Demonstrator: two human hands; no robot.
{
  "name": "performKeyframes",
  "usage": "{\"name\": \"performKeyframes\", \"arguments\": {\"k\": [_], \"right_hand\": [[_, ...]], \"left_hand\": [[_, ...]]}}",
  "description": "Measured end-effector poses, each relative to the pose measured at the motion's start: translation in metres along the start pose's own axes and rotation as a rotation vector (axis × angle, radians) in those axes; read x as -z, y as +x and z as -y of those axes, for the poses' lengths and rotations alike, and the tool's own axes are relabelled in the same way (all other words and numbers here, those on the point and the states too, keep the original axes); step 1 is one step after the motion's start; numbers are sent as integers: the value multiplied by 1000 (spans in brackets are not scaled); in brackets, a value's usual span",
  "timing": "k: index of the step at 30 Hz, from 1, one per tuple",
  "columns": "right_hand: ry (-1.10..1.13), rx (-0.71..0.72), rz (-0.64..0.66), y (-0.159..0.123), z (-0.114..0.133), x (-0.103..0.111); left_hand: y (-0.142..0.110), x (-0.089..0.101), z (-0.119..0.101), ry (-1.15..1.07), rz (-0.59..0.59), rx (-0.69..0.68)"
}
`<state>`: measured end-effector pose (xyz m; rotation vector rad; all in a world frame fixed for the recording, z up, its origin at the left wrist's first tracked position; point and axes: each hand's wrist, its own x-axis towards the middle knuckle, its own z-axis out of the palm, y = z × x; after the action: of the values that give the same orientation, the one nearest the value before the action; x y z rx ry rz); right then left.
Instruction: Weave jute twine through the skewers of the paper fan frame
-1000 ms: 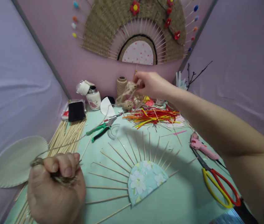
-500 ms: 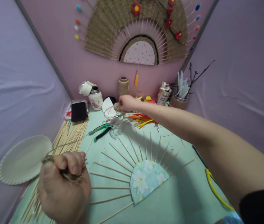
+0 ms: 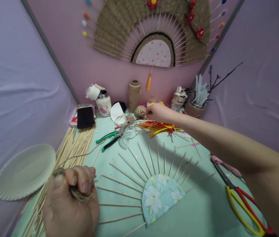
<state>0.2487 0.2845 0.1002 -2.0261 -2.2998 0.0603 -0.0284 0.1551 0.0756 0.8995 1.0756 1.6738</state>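
Pale green bench (image 3: pixel 198 204), head view: the left hand (image 3: pixel 71 202) curls its fingers around one rough brown twine bundle (image 3: pixel 81 195), near left; one strand (image 3: pixel 85 154) trails toward one loose tangle (image 3: pixel 129 119). Right hand (image 3: pixel 158 112) beside one twine ball (image 3: pixel 139 111); its fingers' grip cannot be told.

One head-worn camera looks forward and down across the table (image 3: pixel 191 223) — left hand (image 3: pixel 71 202) near at seven, wall (image 3: pixel 119 75) farther at twelve o'clock.
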Motion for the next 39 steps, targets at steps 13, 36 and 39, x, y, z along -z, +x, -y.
{"name": "performKeyframes", "arguments": {"k": [13, 36, 39], "right_hand": [[72, -38, 133, -40, -28, -82], [1015, -145, 91, -65, 11, -45], [911, -128, 152, -65, 4, -47]], "left_hand": [[-2, -5, 7, -150, -15, 85], [-2, -4, 14, -158, 14, 146], [0, -5, 16, -116, 11, 147]]}}
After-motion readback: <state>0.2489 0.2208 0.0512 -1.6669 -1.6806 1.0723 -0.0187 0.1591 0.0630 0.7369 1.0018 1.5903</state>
